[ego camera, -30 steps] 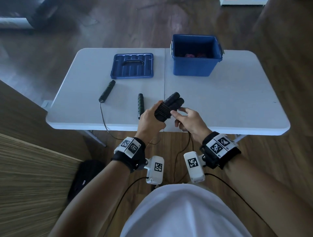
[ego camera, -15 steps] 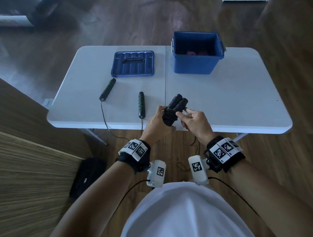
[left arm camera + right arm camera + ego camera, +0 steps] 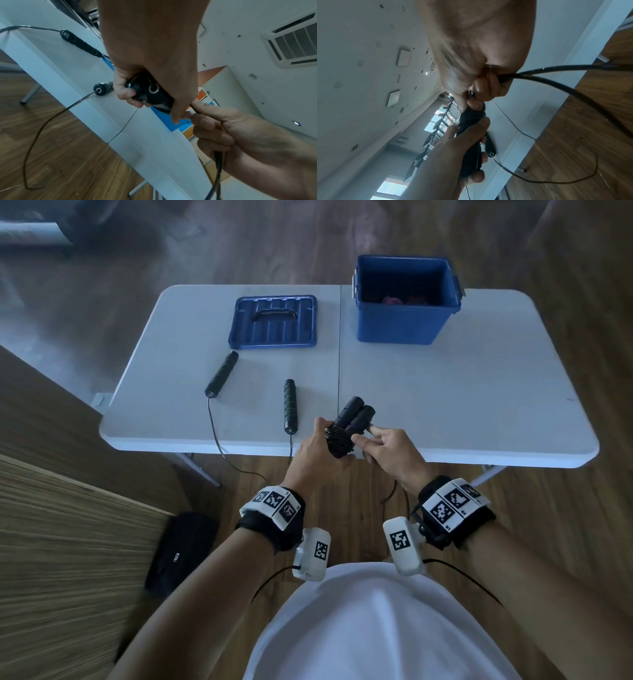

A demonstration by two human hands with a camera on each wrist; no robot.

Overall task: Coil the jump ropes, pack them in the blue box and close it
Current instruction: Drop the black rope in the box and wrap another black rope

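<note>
Trouble could come if the left hand (image 3: 317,455), gripping the paired handles (image 3: 352,419) over the bench's (image 3: 445,392) near edge, loosens while the right hand's fingers (image 3: 368,445) pinch the cord (image 3: 539,83) taut, letting the wound turns slip, far from the blue box (image 3: 404,328).

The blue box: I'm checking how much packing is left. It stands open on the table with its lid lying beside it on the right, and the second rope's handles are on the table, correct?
Not quite. In the head view the lid lies to the left of the blue box, not the right. The rest holds: the box is open and the second rope's handles lie on the table.
</note>
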